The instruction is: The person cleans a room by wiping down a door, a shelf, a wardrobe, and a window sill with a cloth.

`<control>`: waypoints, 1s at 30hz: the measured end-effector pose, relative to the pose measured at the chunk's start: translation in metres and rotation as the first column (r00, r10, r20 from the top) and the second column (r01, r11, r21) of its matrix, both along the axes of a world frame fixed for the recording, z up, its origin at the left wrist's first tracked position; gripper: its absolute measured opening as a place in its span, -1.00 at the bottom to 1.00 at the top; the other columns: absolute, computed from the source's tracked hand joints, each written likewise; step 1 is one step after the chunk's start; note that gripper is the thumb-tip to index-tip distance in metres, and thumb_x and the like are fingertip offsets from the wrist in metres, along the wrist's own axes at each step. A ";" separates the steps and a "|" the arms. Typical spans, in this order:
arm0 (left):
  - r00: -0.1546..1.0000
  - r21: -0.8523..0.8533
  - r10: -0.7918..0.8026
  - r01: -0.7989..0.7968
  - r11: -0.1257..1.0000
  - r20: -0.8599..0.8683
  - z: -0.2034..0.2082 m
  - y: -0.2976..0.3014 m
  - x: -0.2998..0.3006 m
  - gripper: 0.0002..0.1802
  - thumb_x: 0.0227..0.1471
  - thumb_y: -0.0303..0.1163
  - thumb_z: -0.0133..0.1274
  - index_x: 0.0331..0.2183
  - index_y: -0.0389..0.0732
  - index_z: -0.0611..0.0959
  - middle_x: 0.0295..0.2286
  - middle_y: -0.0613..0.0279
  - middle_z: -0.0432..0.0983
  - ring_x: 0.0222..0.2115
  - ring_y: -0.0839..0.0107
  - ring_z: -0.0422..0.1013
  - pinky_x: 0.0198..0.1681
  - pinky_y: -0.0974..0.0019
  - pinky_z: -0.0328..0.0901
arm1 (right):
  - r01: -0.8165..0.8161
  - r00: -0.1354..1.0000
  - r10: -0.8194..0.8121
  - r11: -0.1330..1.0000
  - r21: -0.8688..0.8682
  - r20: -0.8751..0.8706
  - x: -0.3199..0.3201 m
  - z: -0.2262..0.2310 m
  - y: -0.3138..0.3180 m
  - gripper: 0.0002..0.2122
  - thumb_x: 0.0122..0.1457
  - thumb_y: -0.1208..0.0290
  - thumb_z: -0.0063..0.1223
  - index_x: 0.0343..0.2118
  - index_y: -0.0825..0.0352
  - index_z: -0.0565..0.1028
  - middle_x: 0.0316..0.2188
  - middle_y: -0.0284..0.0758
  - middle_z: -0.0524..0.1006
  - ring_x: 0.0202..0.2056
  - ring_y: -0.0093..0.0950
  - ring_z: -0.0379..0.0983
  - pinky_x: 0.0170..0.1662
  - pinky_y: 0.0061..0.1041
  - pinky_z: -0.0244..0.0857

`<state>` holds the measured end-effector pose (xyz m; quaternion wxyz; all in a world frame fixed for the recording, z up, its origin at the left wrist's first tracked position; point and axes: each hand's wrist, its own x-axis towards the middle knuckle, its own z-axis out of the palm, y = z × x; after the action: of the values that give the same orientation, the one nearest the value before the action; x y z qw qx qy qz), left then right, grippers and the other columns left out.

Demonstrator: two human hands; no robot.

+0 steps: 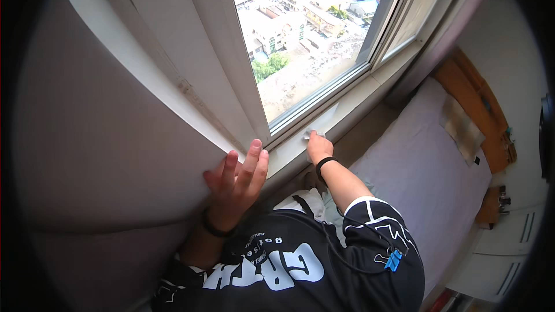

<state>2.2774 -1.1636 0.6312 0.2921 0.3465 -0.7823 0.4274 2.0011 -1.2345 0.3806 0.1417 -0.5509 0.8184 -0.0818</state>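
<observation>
My right hand [320,149] is closed around a small crumpled white wipe [308,134], pressed against the pale window sill [287,154]; only a bit of the wipe shows past the fingers. My left hand [238,182] is raised at the sill's left end, its fingers apart and nothing in them. It is beside the lower corner of the white window frame [245,81], close to the grey wall; whether the fingertips touch anything I cannot tell. Beyond the sill stands the window [324,40], with buildings far below.
A bed [416,156] with a pale cover and wooden headboard [480,104] lies to the right. White drawers [509,237] stand at the lower right. A curved grey surface [104,138] fills the left side. A blue binder clip [393,260] holds a cable at my right sleeve.
</observation>
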 end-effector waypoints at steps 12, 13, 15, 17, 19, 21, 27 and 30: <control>0.975 0.022 -0.089 0.096 0.995 -0.205 -0.017 0.001 -0.036 -0.79 -0.05 -0.53 0.24 -0.46 0.08 0.62 0.01 0.39 0.55 0.29 -0.07 0.13 0.41 -0.32 -0.40 | -0.302 0.897 0.276 0.953 0.024 0.345 0.145 0.004 0.036 -0.73 0.29 0.27 -0.16 -0.19 0.30 0.55 -0.27 -0.04 0.66 -0.19 -0.07 0.62 -0.15 -0.12 0.49; 0.942 0.097 -0.189 0.223 0.970 -0.276 -0.021 0.003 -0.047 -0.78 -0.07 -0.56 0.24 -0.46 0.06 0.61 -0.02 0.36 0.55 0.28 -0.08 0.14 0.41 -0.30 -0.34 | -0.306 0.894 0.279 0.952 0.024 0.350 0.139 0.007 0.034 -0.73 0.29 0.27 -0.16 -0.19 0.30 0.55 -0.27 -0.04 0.66 -0.19 -0.07 0.62 -0.15 -0.12 0.49; 0.867 0.174 -0.340 0.422 0.890 -0.364 -0.022 0.001 -0.071 -0.79 -0.08 -0.57 0.23 -0.41 -0.01 0.60 -0.09 0.24 0.55 0.20 -0.06 0.26 0.36 -0.20 0.01 | -0.373 0.829 0.390 0.920 -0.124 0.401 0.119 0.014 0.032 -0.72 0.28 0.17 -0.13 -0.23 0.15 0.62 -0.25 -0.19 0.68 -0.18 -0.17 0.61 -0.15 -0.21 0.48; 0.856 0.320 -0.335 0.469 0.823 -0.394 -0.026 -0.012 -0.098 -0.80 -0.08 -0.56 0.23 -0.39 -0.05 0.60 -0.12 0.22 0.54 0.14 -0.03 0.32 0.28 -0.14 0.14 | -0.415 0.849 0.449 0.893 -0.174 0.281 0.077 -0.005 0.019 -0.73 0.27 0.22 -0.12 -0.14 0.20 0.57 -0.28 -0.13 0.67 -0.19 -0.17 0.61 -0.15 -0.20 0.48; 0.858 0.536 -0.281 0.493 0.686 -0.430 -0.036 -0.027 -0.126 -0.78 -0.10 -0.52 0.23 -0.31 -0.16 0.60 -0.20 0.16 0.53 -0.03 0.08 0.44 -0.01 0.01 0.38 | -0.357 0.912 0.375 0.925 -0.128 0.165 0.024 -0.018 0.003 -0.74 0.28 0.29 -0.14 -0.09 0.25 0.53 -0.29 -0.10 0.66 -0.21 -0.17 0.63 -0.16 -0.17 0.49; 0.920 0.729 -0.137 0.376 0.572 -0.367 -0.061 -0.044 -0.140 -0.79 -0.04 -0.43 0.21 -0.29 -0.18 0.58 -0.26 0.14 0.56 -0.13 0.08 0.48 -0.14 0.09 0.41 | -0.241 0.964 0.242 0.970 -0.025 0.109 -0.030 0.007 -0.013 -0.75 0.28 0.36 -0.18 -0.09 0.27 0.50 -0.30 -0.09 0.66 -0.24 -0.15 0.64 -0.18 -0.13 0.49; 0.991 0.986 0.110 -0.088 0.140 0.072 -0.149 -0.084 -0.188 -0.64 0.12 -0.09 0.12 -0.27 -0.23 0.60 -0.38 0.04 0.64 -0.31 -0.01 0.59 -0.28 0.02 0.47 | 0.003 0.998 0.001 0.998 0.066 -0.061 -0.215 0.015 -0.074 -0.73 0.34 0.35 -0.30 -0.05 0.25 0.46 -0.27 -0.05 0.65 -0.20 -0.05 0.62 -0.16 -0.05 0.47; 0.950 0.967 0.181 -0.255 -0.021 0.255 -0.170 -0.103 -0.217 -0.49 0.16 0.08 0.04 -0.27 -0.25 0.64 -0.36 -0.05 0.66 -0.31 -0.03 0.61 -0.27 -0.01 0.48 | 0.093 0.993 -0.088 0.993 0.075 -0.077 -0.293 0.019 -0.106 -0.71 0.35 0.31 -0.32 -0.04 0.24 0.46 -0.22 -0.01 0.64 -0.17 -0.01 0.60 -0.12 -0.03 0.45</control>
<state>2.0606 -1.2670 0.4612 -0.1249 0.5565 -0.7987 -0.1918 1.7086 -1.3403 0.4000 0.1293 -0.5098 0.8498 -0.0356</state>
